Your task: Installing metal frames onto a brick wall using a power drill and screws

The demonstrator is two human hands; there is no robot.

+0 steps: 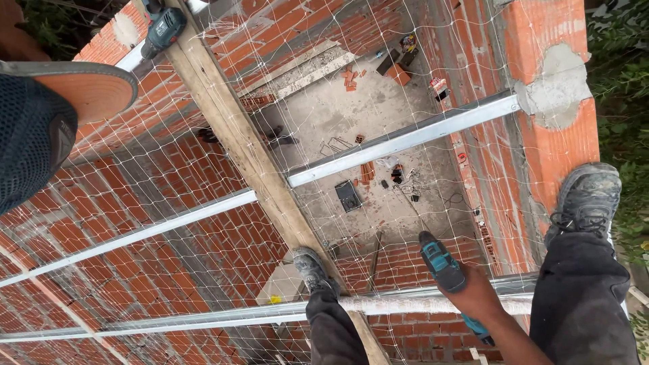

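Head view: right hand, fingers wrapped around teal cordless drill, nose pointing up-frame, just above the horizontal steel rail. Left hand not visible.

Building site, unfinished brick house seen from roof level. Bare red brick walls with rough mortar patches; metal rails and a wooden beam spanning the open top; safety netting stretched beneath; raw concrete floor far below, strewn with loose bricks, tools and cables.
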